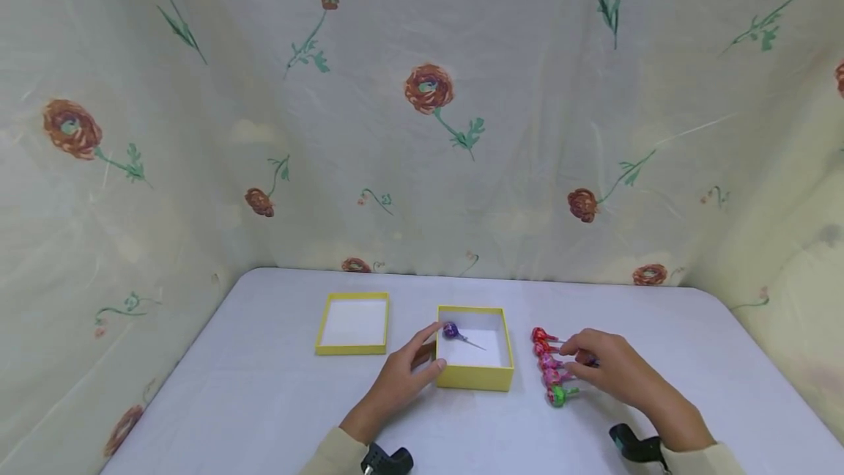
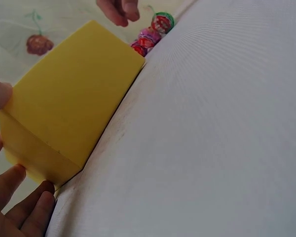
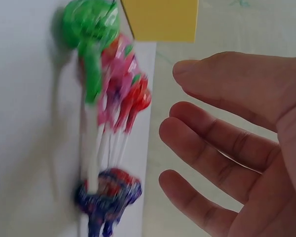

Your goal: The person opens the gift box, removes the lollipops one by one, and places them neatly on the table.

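My left hand (image 1: 404, 374) touches the left side of a yellow box (image 1: 473, 378) with a white inside. Its thumb lies at the front left corner, and its fingertips meet the left wall of the box in the left wrist view. Inside the box lies a purple-wrapped lollipop (image 1: 451, 330). Over a row of lollipops hovers my right hand (image 1: 609, 365), its fingers loosely bent with nothing between them. The row has red lollipops (image 1: 539, 335), pink ones (image 1: 549, 362) and a green one (image 1: 557, 396). Beyond their sticks lies a dark blue-purple lollipop (image 3: 111, 195), partly hidden by the hand in the head view.
A yellow-rimmed lid (image 1: 352, 349) lies inside up, left of the box. All stands on a table with a white cloth (image 1: 250, 402). A flowered curtain (image 1: 514, 226) hangs behind and at both sides.
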Tool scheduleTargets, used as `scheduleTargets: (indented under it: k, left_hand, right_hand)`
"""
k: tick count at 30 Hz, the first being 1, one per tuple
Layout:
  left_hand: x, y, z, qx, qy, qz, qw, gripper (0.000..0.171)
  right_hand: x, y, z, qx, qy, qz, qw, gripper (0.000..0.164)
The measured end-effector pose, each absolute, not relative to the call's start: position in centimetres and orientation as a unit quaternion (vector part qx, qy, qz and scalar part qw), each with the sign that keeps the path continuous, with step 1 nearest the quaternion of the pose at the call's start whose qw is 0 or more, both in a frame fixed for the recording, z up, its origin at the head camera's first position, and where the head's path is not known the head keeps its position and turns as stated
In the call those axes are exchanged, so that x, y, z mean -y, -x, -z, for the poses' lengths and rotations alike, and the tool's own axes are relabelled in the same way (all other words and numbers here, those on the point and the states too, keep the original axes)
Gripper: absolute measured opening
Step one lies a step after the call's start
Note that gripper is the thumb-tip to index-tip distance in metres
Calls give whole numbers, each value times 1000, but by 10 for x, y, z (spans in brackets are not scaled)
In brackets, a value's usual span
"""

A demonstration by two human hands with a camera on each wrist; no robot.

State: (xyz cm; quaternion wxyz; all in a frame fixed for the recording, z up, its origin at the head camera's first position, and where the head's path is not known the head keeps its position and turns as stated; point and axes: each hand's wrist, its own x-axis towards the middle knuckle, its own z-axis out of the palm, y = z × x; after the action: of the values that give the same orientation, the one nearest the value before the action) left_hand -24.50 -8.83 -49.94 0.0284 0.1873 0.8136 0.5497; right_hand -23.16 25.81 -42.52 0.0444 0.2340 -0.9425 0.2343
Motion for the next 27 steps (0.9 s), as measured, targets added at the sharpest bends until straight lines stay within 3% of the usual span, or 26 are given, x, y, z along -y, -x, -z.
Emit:
scheduleTargets:
  k: [11,18,27]
  left_hand:
    - [84,245,504,-812,-184,-553,28,59]
    - [88,243,507,-816,-174,-550,27,58]
    - [86,243,503,-808,-186,-559,12,58]
  right_hand:
    - [-231,237,415,930,-268,-251,13,12]
    - [-213,239,416,916,-307,-259,23,14]
    - [-200,245,404,924,-286,-253,4,17]
